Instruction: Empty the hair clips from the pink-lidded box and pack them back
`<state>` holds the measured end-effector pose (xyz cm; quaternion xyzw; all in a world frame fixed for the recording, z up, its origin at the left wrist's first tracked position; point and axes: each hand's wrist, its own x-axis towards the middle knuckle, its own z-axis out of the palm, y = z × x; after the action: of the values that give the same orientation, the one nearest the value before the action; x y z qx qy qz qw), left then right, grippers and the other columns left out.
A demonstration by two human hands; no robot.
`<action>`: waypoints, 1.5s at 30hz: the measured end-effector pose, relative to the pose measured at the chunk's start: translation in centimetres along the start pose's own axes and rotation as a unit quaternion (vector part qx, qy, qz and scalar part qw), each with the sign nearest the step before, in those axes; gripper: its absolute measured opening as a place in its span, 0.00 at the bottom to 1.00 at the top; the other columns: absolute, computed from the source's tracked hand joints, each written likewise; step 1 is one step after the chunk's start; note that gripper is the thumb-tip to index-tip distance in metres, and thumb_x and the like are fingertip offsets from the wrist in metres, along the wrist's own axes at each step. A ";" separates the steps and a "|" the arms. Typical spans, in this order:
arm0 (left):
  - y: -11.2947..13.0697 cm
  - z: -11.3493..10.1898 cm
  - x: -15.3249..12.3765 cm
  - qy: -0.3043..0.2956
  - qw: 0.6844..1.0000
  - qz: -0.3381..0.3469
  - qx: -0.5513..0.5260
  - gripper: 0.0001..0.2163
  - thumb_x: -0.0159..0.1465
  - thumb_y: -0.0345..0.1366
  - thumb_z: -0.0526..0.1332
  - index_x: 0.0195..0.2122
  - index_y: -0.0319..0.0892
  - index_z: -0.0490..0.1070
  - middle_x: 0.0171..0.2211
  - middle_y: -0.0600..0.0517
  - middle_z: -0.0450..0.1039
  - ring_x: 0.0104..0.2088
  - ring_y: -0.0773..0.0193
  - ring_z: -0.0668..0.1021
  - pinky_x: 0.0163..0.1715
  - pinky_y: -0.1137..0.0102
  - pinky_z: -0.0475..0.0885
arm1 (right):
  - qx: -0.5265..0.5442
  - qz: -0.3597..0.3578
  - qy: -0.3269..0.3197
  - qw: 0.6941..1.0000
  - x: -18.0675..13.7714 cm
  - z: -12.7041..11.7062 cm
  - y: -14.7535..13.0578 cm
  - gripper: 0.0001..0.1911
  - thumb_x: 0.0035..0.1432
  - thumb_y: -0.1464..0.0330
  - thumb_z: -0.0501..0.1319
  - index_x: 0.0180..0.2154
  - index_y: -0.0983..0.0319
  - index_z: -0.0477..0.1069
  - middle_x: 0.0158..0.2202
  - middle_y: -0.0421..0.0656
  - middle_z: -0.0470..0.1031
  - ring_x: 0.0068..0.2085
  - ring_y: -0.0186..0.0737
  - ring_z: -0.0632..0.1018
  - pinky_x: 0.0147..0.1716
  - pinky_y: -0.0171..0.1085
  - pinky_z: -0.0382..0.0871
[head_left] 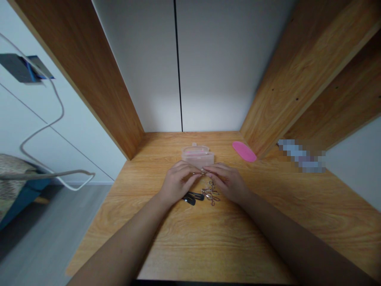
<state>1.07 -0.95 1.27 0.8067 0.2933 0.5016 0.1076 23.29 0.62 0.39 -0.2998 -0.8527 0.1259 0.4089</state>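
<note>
My left hand (177, 180) and my right hand (229, 182) meet over the table with their fingertips closed in a pinch. Between them is a small shiny metal hair clip (203, 172), partly covered by the fingers. Just below lies a loose pile of rose-gold wire hair clips (210, 194). Black snap hair clips (195, 196) rest beside that pile, close to my left wrist. Right behind my hands stands a translucent pink box (198, 159) with a clear oval-topped part at its back; its contents are hard to make out.
A pink oval item (244, 151) lies to the right at the back, by a wooden post (276, 99). Farther right is a blurred-out object (302, 156). White panels (208, 79) close off the table's (190, 246) rear. A pale cable (56, 115) hangs at the left.
</note>
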 end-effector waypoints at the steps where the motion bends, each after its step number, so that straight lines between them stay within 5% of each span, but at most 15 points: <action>1: 0.0 0.0 0.0 0.004 1.000 -0.002 0.004 0.04 0.65 0.32 0.66 0.41 0.42 0.77 0.36 0.49 0.81 0.37 0.64 0.80 0.40 0.67 0.76 | 0.000 0.010 0.002 1.000 0.0 0.0 0.0 0.13 0.68 0.69 0.59 0.51 0.56 0.75 0.45 0.46 0.82 0.45 0.42 0.81 0.45 0.43 0.77; 16: -0.7 -0.3 -0.1 -0.010 0.999 0.041 0.011 0.06 0.66 0.34 0.64 0.32 0.44 0.78 0.34 0.49 0.80 0.37 0.63 0.79 0.39 0.66 0.74 | 0.007 0.029 0.070 0.997 0.1 -0.1 0.1 0.08 0.64 0.67 0.65 0.44 0.55 0.79 0.42 0.44 0.83 0.43 0.43 0.82 0.45 0.46 0.77; 30: -0.9 -0.2 -0.3 0.003 0.997 0.065 0.039 0.01 0.65 0.32 0.65 0.35 0.43 0.76 0.32 0.50 0.80 0.36 0.63 0.78 0.39 0.66 0.73 | 0.028 0.015 0.019 0.999 0.0 0.0 0.0 0.06 0.61 0.65 0.67 0.41 0.57 0.78 0.33 0.42 0.81 0.33 0.38 0.80 0.34 0.37 0.73; 36: -0.9 -0.3 -0.1 0.045 0.996 0.017 0.072 0.02 0.65 0.32 0.65 0.39 0.43 0.74 0.36 0.49 0.80 0.38 0.61 0.79 0.43 0.63 0.73 | 0.009 0.026 0.052 0.998 -0.1 -0.1 0.0 0.07 0.61 0.65 0.68 0.42 0.56 0.78 0.32 0.42 0.80 0.33 0.39 0.78 0.34 0.39 0.72; 42: -2.0 -0.1 -0.4 0.077 0.978 -0.098 0.165 0.22 0.63 0.37 0.67 0.58 0.45 0.68 0.60 0.41 0.66 0.61 0.49 0.70 0.60 0.49 0.67 | -0.004 0.037 0.066 0.997 0.1 -0.4 -0.4 0.05 0.62 0.67 0.66 0.41 0.57 0.78 0.34 0.42 0.80 0.33 0.39 0.78 0.34 0.39 0.72; 45: -2.7 0.2 -0.8 0.052 0.968 -0.178 0.168 0.24 0.64 0.41 0.66 0.60 0.46 0.66 0.63 0.40 0.62 0.64 0.47 0.67 0.63 0.47 0.64 | -0.008 0.036 0.081 0.996 0.1 -0.3 -0.2 0.06 0.62 0.67 0.66 0.42 0.56 0.77 0.37 0.42 0.81 0.35 0.40 0.79 0.36 0.40 0.74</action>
<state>0.02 0.80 -0.69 0.7207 0.5179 0.4589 0.0425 23.39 0.51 0.73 -0.3427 -0.8061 0.1093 0.4699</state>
